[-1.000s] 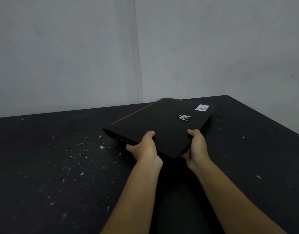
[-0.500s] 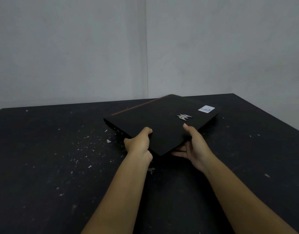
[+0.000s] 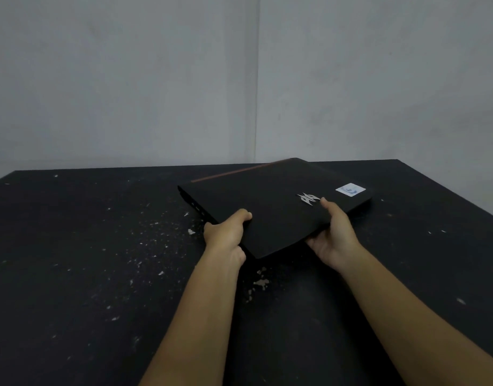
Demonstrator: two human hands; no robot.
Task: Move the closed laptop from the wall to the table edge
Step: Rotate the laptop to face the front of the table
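Since 0.5 s ago the right hand was closed w/ the left hand on the laptop, held tipped up near the wall corner for carrying.

Closed black laptop (near corner raised) on table
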